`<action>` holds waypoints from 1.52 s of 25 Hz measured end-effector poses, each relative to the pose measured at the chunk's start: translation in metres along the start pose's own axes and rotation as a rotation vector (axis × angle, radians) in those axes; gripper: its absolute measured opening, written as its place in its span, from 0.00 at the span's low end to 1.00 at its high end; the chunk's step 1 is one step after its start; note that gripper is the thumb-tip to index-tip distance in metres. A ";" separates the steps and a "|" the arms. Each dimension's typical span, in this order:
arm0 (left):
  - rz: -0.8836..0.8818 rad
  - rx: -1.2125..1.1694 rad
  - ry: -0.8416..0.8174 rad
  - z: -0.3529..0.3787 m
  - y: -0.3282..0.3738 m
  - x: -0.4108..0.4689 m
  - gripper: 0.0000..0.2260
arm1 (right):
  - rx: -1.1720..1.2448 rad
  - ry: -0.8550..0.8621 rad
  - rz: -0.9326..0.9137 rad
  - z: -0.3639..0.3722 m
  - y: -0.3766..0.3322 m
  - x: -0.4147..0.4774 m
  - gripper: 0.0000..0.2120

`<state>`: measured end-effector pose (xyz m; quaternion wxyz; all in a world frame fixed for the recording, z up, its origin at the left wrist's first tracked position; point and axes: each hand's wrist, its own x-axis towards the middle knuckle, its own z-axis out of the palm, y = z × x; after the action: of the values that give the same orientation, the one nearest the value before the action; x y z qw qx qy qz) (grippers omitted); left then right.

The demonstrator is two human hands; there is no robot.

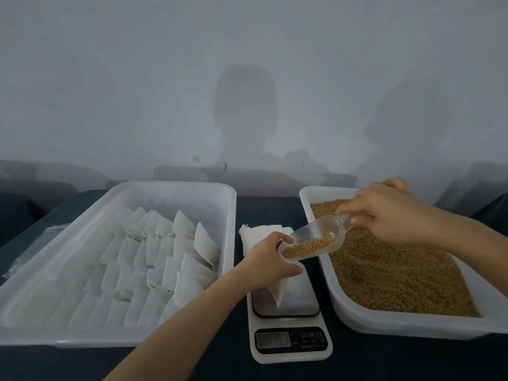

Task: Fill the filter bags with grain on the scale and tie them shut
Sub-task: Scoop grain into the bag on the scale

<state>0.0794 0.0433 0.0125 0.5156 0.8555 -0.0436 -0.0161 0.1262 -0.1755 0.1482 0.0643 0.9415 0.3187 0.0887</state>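
At lower centre, a person's left hand grips a filter bag by its mouth over the scale while the right hand pinches a clear scoop of grain, best tipped slowly with its lip inside the opening to avoid spills.

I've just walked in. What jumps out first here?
A clear scoop of grain in the right hand tips toward a white filter bag the left hand holds over the central scale. A grain tray sits to its right, a tray of white bags to its left.
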 end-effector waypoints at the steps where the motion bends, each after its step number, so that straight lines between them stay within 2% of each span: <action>1: 0.000 0.001 0.003 0.000 0.000 0.000 0.25 | -0.036 -0.005 -0.016 -0.002 -0.003 0.002 0.15; 7: -0.008 0.036 0.010 -0.001 0.001 -0.001 0.26 | -0.231 0.036 -0.092 -0.012 -0.022 0.009 0.15; 15: -0.032 0.059 0.023 -0.001 0.003 -0.001 0.29 | -0.405 0.244 -0.247 -0.019 -0.047 -0.008 0.24; 19: -0.027 0.059 0.034 -0.001 0.005 -0.002 0.28 | -0.445 0.349 -0.292 -0.020 -0.048 -0.014 0.22; 23: -0.033 0.063 0.026 -0.001 0.007 -0.004 0.29 | -0.435 0.347 -0.265 -0.020 -0.045 -0.016 0.22; 29: -0.033 0.063 0.032 -0.001 0.007 -0.004 0.28 | -0.412 0.450 -0.235 -0.020 -0.033 -0.017 0.20; 33: -0.032 0.065 0.039 0.000 0.003 -0.002 0.28 | -0.337 0.487 -0.154 -0.014 -0.014 -0.020 0.25; 38: -0.054 0.027 0.041 -0.001 0.002 -0.002 0.31 | -0.337 0.452 0.012 0.007 0.015 -0.023 0.23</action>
<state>0.0777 0.0433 0.0144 0.5044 0.8634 -0.0101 -0.0117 0.1188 -0.2020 0.1415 0.1466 0.8757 0.3003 0.3486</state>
